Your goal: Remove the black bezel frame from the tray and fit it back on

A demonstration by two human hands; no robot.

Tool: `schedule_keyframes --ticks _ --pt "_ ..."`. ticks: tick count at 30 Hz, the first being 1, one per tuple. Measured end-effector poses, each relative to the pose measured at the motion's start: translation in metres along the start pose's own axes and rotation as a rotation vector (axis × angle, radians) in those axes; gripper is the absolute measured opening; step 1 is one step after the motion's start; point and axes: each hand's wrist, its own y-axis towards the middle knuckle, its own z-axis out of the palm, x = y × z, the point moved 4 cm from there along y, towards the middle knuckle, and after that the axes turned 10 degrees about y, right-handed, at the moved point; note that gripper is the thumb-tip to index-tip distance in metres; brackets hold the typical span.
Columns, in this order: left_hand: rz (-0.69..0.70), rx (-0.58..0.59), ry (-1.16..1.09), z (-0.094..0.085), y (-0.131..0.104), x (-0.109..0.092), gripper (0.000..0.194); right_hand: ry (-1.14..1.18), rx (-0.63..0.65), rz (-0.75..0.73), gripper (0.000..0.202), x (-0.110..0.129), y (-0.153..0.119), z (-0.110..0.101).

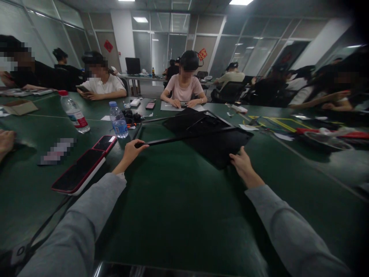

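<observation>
My left hand (133,152) pinches the near left corner of a thin black rectangular frame (164,141), held slightly above the green table. A flat black panel (221,148) lies across the frame's right part, with its near corner pointing toward me. My right hand (242,165) grips the right edge of this panel between thumb and fingers. More dark sheet (184,120) shows inside the frame toward the back. Whether the panel is fixed to the frame, I cannot tell.
Left of the frame stand a small blue-capped bottle (118,121) and a red-capped bottle (75,115). A red-edged folding case (82,169) lies near my left forearm. Cables (265,125) and a dark bowl (327,141) are at right. A person (184,86) sits opposite.
</observation>
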Motion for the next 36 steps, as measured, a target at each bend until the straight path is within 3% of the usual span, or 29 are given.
schedule_keyframes --ticks 3,7,9,11,13,18,22,27,31,36 --pt "0.048 -0.048 0.054 -0.002 -0.001 -0.007 0.035 0.02 0.146 0.196 0.102 0.0 0.016 0.021" --pt "0.165 -0.088 0.128 -0.004 -0.002 -0.016 0.032 -0.01 0.378 0.183 0.067 0.001 0.043 0.044" --pt "0.204 -0.099 0.162 -0.004 -0.003 -0.019 0.03 0.068 0.314 0.066 0.053 0.004 0.059 0.05" --pt "0.217 -0.116 0.19 -0.005 -0.004 -0.02 0.028 0.21 0.153 -0.041 0.039 0.008 0.072 0.05" --pt "0.215 -0.137 0.204 -0.006 -0.004 -0.019 0.028 0.354 0.07 -0.048 0.029 0.014 0.076 0.049" --pt "0.207 -0.167 0.228 -0.007 -0.006 -0.018 0.028 0.42 0.272 0.155 0.038 0.036 0.062 0.047" --pt "0.26 -0.119 0.246 -0.005 -0.009 -0.026 0.027 0.353 0.226 0.177 0.032 0.041 0.055 0.044" --pt "0.233 -0.029 0.253 -0.006 -0.018 -0.025 0.029 -0.013 0.027 -0.062 0.038 0.021 0.049 0.052" --pt "0.202 0.038 0.278 -0.012 -0.025 -0.016 0.033 -0.199 0.025 -0.315 0.043 0.01 0.032 0.063" --pt "0.257 0.106 0.358 -0.011 -0.031 -0.016 0.032 -0.318 0.008 -0.39 0.047 0.003 0.023 0.059"
